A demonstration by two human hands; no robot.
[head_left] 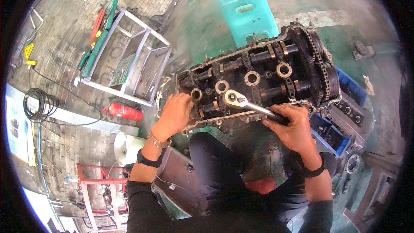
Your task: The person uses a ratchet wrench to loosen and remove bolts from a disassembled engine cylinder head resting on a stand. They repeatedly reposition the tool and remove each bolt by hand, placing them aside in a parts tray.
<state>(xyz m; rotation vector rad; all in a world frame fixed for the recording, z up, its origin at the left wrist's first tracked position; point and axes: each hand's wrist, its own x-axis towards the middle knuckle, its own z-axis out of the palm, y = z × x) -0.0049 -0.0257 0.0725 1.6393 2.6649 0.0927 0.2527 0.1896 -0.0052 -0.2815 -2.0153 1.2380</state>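
Note:
A dark, oily cylinder head point(267, 74) lies before my knees, with two camshafts, several round wells along its middle and a timing chain point(321, 62) at its right end. My right hand point(293, 127) is closed round the black handle of a ratchet wrench point(236, 99). The wrench's silver head is over the near side of the cylinder head, beside one of the wells. My left hand point(173, 114) rests at the left end of the cylinder head, fingers curled down next to the leftmost well. What those fingertips hold, if anything, is hidden.
Beyond the cylinder head stands a teal plastic stool point(246, 13). A silver metal cart point(116, 88) and a red fire extinguisher point(125, 111) are to the left. At the right, a blue crate point(340, 149) holds small parts near another metal engine part point(351, 112).

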